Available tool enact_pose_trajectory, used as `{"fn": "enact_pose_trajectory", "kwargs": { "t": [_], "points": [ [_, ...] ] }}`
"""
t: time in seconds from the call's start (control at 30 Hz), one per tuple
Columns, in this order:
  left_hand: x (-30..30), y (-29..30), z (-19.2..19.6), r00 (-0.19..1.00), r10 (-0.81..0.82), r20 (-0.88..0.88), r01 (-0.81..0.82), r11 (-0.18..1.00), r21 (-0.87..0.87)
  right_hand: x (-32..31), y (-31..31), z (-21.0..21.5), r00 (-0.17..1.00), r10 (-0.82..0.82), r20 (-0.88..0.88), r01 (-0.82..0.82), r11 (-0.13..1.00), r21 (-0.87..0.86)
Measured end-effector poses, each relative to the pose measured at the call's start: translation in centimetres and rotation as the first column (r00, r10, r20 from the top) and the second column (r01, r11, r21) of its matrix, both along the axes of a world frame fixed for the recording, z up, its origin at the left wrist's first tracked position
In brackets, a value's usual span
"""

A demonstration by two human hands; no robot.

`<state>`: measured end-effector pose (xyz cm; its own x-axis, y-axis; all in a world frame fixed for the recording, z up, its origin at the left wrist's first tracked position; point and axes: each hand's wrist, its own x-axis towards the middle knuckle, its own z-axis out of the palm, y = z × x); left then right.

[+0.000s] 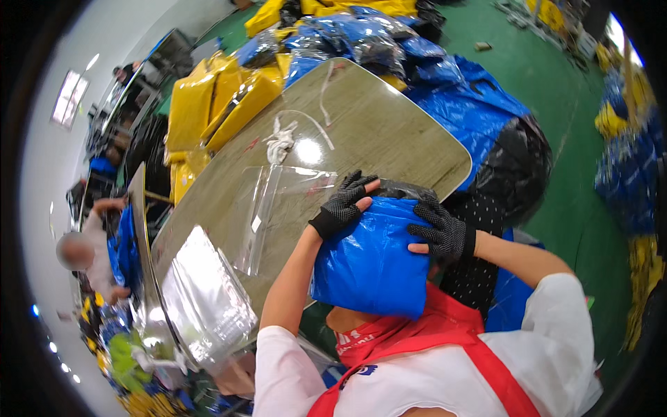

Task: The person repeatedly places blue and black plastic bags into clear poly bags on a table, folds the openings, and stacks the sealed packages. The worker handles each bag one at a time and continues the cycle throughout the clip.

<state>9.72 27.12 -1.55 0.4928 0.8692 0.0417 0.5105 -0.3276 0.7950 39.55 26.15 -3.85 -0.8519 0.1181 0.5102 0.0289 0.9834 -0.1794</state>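
Note:
A folded blue bundle (pixel 375 260) of shiny, plastic-like material is held close to my body at the near edge of the table, tilted up. Along its far side shows a strip of black material (pixel 399 189). My left hand (pixel 344 206), in a black dotted glove with bare thumb and fingertip, grips the bundle's upper left corner. On the upper right side, my right hand (pixel 445 231), gloved alike, presses its fingers over the edge. A clear plastic bag (pixel 260 219) lies flat on the table to the left of my left hand.
The table (pixel 389 118) carries a crumpled white cloth (pixel 280 142) and a stack of clear bags (pixel 201 299). Yellow packs (pixel 208 104) and blue bundles (pixel 347 38) line its far side. Blue and black material (pixel 500 139) stands right. Another person (pixel 97 243) handles blue material at left.

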Motion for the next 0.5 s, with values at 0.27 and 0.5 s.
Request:
{"fn": "enact_pose_trajectory", "kwargs": {
  "t": [0.27, 0.5],
  "points": [
    [1.2, -9.1, 0.3, 0.204, 0.641, 0.74, -0.332, 0.756, -0.564, -1.9, 0.3, 6.3, 0.869, -0.494, -0.038, 0.31, 0.602, -0.735],
    [-0.4, -7.1, -3.9, 0.588, 0.808, -0.031, -0.809, 0.587, -0.028, -4.0, 1.4, -1.0, 0.82, -0.561, 0.114, -0.106, -0.345, -0.933]
  ]
}}
